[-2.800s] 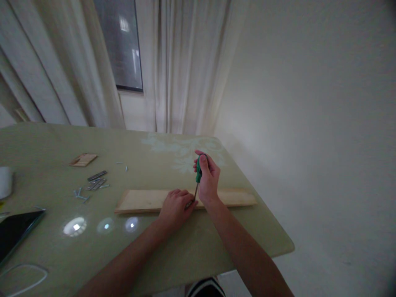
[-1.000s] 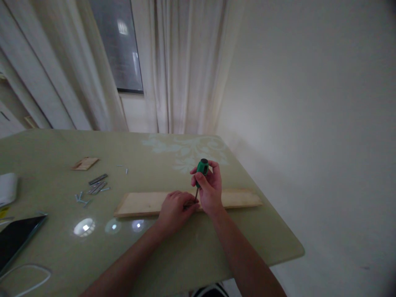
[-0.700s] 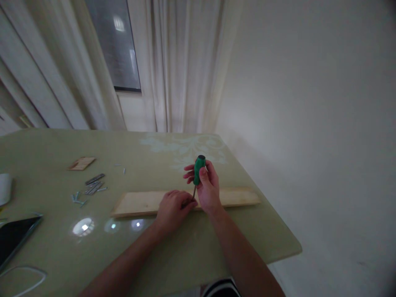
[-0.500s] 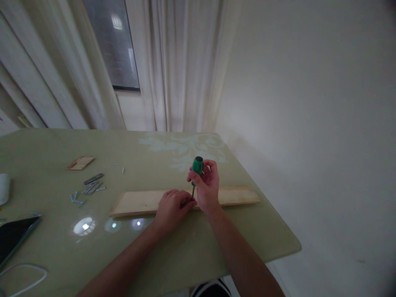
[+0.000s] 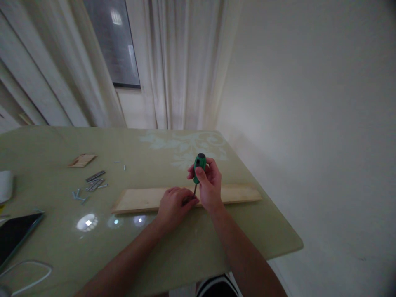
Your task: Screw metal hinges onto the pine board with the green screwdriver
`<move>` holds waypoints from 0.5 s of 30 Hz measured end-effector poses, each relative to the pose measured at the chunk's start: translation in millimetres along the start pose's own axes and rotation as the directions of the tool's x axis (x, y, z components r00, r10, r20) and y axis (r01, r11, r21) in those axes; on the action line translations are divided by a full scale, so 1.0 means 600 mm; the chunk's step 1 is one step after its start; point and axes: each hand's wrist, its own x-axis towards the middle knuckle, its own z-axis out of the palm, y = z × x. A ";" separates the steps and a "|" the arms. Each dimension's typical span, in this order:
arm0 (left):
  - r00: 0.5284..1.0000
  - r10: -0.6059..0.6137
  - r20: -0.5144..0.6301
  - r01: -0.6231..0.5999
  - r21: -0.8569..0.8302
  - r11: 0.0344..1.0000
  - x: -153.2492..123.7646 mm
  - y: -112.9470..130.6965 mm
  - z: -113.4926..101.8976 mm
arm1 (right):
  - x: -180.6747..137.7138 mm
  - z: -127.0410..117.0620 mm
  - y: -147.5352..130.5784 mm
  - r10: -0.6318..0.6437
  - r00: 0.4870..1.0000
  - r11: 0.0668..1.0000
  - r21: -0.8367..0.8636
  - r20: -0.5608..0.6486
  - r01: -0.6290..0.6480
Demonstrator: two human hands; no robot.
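A long pale wooden board point(image 5: 139, 199) lies flat on the green table point(image 5: 154, 152). My right hand point(image 5: 208, 185) grips a green-handled screwdriver point(image 5: 199, 166), held upright with its tip down on the board. My left hand point(image 5: 173, 206) rests on the board right beside the tip, fingers pinched around something small there that I cannot make out.
Loose screws and metal pieces point(image 5: 93, 185) lie to the left, with a small wooden piece point(image 5: 82, 160) beyond them. A dark tablet point(image 5: 15, 235) and a white cable point(image 5: 27, 274) sit at the near left. A white object point(image 5: 5, 185) is at the left edge. The table's right edge drops off near the wall.
My right hand's fingers have shifted around the screwdriver handle, regripping it while it stays upright on the same spot. My left hand and the board have stayed put.
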 end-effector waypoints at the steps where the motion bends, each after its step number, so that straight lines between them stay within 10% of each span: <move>1: 1.000 0.001 -0.002 -0.001 -0.001 1.000 0.000 0.000 0.000 | 0.001 -0.002 0.001 0.006 1.000 1.000 -0.003 0.011 -0.006; 15: 1.000 0.006 -0.019 -0.006 0.000 1.000 -0.001 -0.004 0.003 | -0.013 0.002 -0.007 -0.008 0.982 1.000 0.001 0.188 0.008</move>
